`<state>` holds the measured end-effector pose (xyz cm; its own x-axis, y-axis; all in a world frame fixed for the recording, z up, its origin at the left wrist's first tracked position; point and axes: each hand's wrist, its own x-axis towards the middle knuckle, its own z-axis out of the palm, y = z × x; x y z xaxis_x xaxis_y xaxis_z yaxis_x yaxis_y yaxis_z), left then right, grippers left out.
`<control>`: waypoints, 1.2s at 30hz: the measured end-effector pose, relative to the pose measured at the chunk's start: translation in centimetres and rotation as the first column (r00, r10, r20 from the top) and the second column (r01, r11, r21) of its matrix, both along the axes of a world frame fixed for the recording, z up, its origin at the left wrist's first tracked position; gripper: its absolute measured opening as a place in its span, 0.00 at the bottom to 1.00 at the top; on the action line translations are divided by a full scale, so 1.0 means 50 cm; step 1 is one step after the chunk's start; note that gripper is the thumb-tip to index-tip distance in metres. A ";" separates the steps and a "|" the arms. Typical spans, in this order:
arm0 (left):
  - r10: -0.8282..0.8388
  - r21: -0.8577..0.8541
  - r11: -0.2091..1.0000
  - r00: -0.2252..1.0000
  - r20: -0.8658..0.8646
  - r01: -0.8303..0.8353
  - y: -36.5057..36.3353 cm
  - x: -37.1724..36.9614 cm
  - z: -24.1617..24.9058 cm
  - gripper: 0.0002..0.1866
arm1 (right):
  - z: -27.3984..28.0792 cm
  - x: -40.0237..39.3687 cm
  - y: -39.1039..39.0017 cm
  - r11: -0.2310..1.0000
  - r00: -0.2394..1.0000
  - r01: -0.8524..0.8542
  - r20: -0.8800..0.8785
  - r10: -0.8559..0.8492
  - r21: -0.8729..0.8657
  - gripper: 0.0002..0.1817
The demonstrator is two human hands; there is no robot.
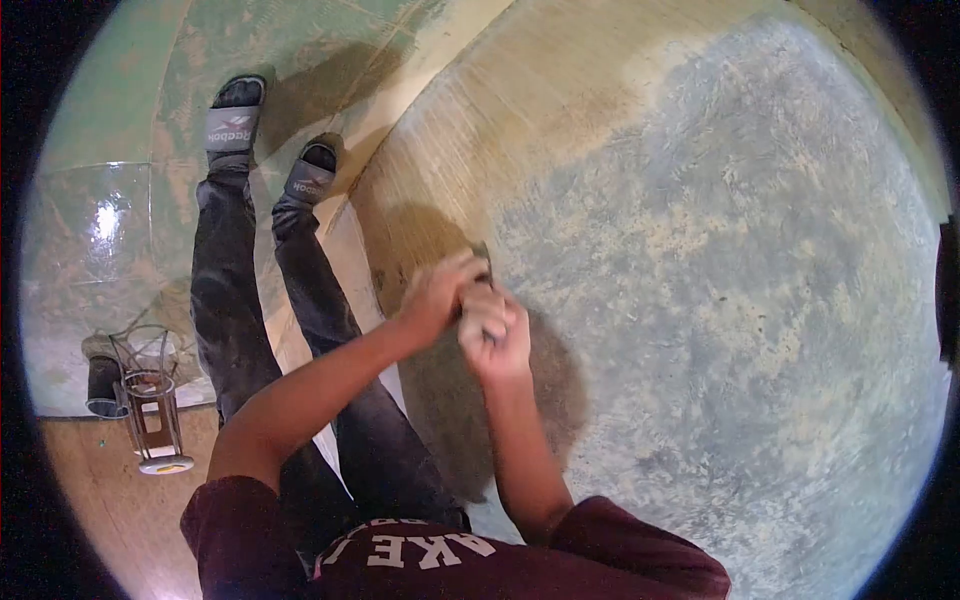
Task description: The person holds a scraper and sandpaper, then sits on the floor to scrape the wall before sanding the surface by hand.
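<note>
Both my hands meet above the curved edge of a large round mottled grey-green surface. My left hand has its fingers curled around a small dark object, of which only a part shows beyond the fingertips. Right beside it, my right hand is closed in a fist, its fingers bent against the same spot. Whatever lies inside the right fist is hidden. Under the hands, brown streaks run across the pale rim of the round surface.
My outstretched legs end in two grey sandals on the green floor. At the lower left stand a metal wire frame and a dark cylindrical container. A dark object sits at the right edge.
</note>
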<state>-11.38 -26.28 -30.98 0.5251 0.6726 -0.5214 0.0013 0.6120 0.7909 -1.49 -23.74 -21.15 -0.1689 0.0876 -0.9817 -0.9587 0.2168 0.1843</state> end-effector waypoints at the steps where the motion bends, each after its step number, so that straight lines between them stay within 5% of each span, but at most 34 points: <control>1: -0.115 -0.061 0.992 0.993 -0.038 0.112 -0.002 0.004 -0.031 0.16 | -0.035 -0.003 0.005 0.995 0.997 0.073 0.043 -0.071 -0.061 0.11; 4: 0.123 -0.151 0.983 0.985 0.117 -0.105 -0.053 0.000 -0.014 0.15 | -0.002 -0.038 -0.004 0.998 0.996 -0.059 0.063 0.061 -0.031 0.12; 5: 0.148 -0.054 0.988 0.987 0.069 -0.144 -0.041 -0.004 0.029 0.14 | 0.043 -0.052 0.003 0.992 0.988 -0.114 0.102 0.118 -0.046 0.13; 8: -0.011 0.020 1.000 0.999 0.041 0.011 -0.040 0.008 0.036 0.15 | 0.064 -0.040 -0.010 0.975 0.967 -0.203 0.141 0.214 -0.086 0.13; 10: 0.059 0.047 0.997 0.998 0.019 -0.060 -0.051 0.020 -0.007 0.15 | -0.007 -0.007 -0.020 0.987 0.984 -0.154 0.084 0.157 -0.042 0.13; 12: 0.405 0.045 0.914 0.913 -0.059 -0.402 -0.049 0.019 -0.041 0.15 | -0.081 -0.018 -0.013 0.978 0.978 -0.172 0.095 0.184 -0.119 0.14; 13: 0.340 -0.540 0.815 0.928 0.150 -0.212 -0.040 0.008 -0.038 0.15 | -0.064 -0.033 -0.002 0.989 0.989 -0.129 0.064 0.133 -0.075 0.15; 14: 0.341 -0.530 0.820 0.929 0.146 -0.218 -0.039 0.005 -0.024 0.15 | -0.028 -0.043 0.005 0.989 0.989 -0.132 0.057 0.135 -0.064 0.15; 16: 0.079 -0.041 0.996 0.996 0.032 -0.077 -0.025 -0.004 0.048 0.15 | 0.061 -0.061 0.022 0.992 0.989 -0.091 0.113 0.100 -0.087 0.15; 18: 0.048 -0.069 0.996 0.999 0.013 -0.047 -0.034 0.013 0.044 0.16 | 0.054 -0.048 0.005 0.988 0.982 -0.135 0.123 0.143 -0.073 0.15; 20: 0.195 0.003 0.981 0.979 0.052 -0.195 -0.058 0.030 -0.005 0.15 | 0.022 -0.037 -0.007 0.981 0.973 -0.182 0.135 0.190 -0.068 0.15; 21: 0.228 -0.270 0.942 0.970 0.082 -0.199 -0.048 0.019 -0.019 0.14 | -0.026 -0.040 -0.003 0.985 0.974 -0.152 0.158 0.163 -0.082 0.16; 22: 0.224 -0.267 0.944 0.971 0.078 -0.196 -0.049 0.013 -0.017 0.14 | -0.056 -0.045 -0.005 0.989 0.974 -0.123 0.178 0.137 -0.088 0.16; 24: 0.310 -0.579 0.796 0.941 0.133 -0.180 -0.043 0.013 -0.019 0.14 | -0.047 -0.053 0.001 0.988 0.973 -0.150 0.173 0.152 -0.022 0.16; 25: 0.202 -0.116 0.973 0.979 0.020 -0.198 -0.060 0.029 -0.010 0.14 | -0.007 -0.056 0.018 0.990 0.975 -0.140 0.168 0.142 -0.027 0.16; 28: 0.114 -0.016 0.993 0.993 -0.032 -0.115 -0.025 0.028 0.027 0.16 | 0.027 -0.035 0.006 0.987 0.971 -0.150 0.181 0.157 -0.054 0.15; 30: 0.246 0.025 0.969 0.969 -0.025 -0.246 -0.037 0.028 -0.013 0.17 | -0.022 -0.023 -0.003 0.987 0.979 -0.155 0.129 0.158 -0.031 0.14; 32: 0.208 -0.231 0.955 0.975 0.075 -0.186 -0.002 0.007 -0.046 0.18 | -0.052 -0.026 0.009 0.997 0.994 -0.069 0.079 0.072 -0.036 0.14; 33: 0.509 -0.396 0.821 0.842 0.179 -0.412 -0.094 0.052 -0.064 0.18 | -0.045 -0.032 0.016 0.989 0.985 -0.129 0.106 0.137 -0.072 0.14; 34: 0.514 -0.389 0.820 0.839 0.176 -0.421 -0.069 0.041 -0.041 0.18 | -0.035 -0.038 0.027 0.975 0.970 -0.191 0.131 0.205 -0.109 0.14; 36: 0.112 0.023 0.994 0.994 -0.020 -0.112 -0.030 0.022 0.013 0.19 | 0.016 -0.040 0.025 0.980 0.973 -0.154 0.152 0.173 -0.128 0.14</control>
<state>-10.28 -27.80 -30.31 0.4351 0.7376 -0.5163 -0.0494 0.5922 0.8043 -3.51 -22.48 -20.35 -0.0096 -0.0427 -0.9990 -0.9978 0.0655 0.0068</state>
